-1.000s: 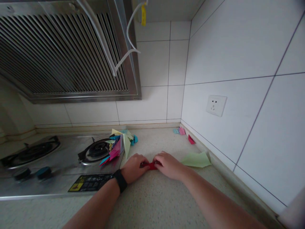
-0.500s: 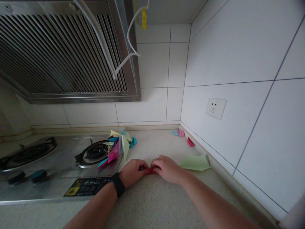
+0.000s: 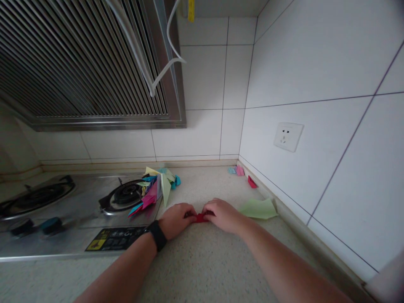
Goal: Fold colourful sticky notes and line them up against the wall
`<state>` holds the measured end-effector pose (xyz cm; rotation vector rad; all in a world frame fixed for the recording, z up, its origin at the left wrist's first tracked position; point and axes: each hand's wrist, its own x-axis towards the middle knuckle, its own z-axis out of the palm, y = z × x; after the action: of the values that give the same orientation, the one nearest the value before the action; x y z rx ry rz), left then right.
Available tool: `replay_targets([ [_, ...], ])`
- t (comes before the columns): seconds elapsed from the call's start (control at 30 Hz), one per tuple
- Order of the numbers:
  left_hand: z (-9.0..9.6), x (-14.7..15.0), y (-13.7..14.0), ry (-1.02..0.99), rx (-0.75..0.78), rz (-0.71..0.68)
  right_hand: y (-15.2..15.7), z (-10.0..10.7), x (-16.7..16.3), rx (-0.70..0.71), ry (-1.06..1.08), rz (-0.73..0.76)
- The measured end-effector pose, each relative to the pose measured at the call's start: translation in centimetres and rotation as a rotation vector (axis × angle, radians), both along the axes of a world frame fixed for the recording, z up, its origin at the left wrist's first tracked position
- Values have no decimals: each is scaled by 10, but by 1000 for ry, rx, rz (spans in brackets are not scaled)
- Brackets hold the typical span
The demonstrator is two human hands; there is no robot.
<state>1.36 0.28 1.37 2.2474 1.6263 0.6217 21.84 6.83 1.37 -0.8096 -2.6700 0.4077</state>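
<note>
A small piece of red folded paper (image 3: 200,218) lies low on the speckled countertop (image 3: 208,261), between my two hands. My left hand (image 3: 178,219), with a black band on its wrist, pinches the paper's left end. At the right end, the bent fingers of my right hand (image 3: 222,214) grip it too. Both sets of fingertips cover parts of the paper, so its full shape is hidden. Just beyond my right wrist lies a pale green paper sheet (image 3: 259,209).
A pile of colourful folded papers (image 3: 153,193) overlaps the right burner of the gas stove (image 3: 82,223). Along the back corner sit pink paper (image 3: 240,170), blue paper (image 3: 232,171) and another red folded piece (image 3: 252,182). A range hood (image 3: 94,67) hangs overhead, and tiled walls border the counter.
More of the red paper shows between my fingers, which are slightly farther apart. The whole view has tilted down a little, shifting the scene up in the picture.
</note>
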Motion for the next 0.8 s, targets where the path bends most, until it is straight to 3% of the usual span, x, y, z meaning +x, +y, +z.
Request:
replay_targets([
  [0.8,2,6,-3,16,22,-42,-8,-2,-5,18,14,-4],
])
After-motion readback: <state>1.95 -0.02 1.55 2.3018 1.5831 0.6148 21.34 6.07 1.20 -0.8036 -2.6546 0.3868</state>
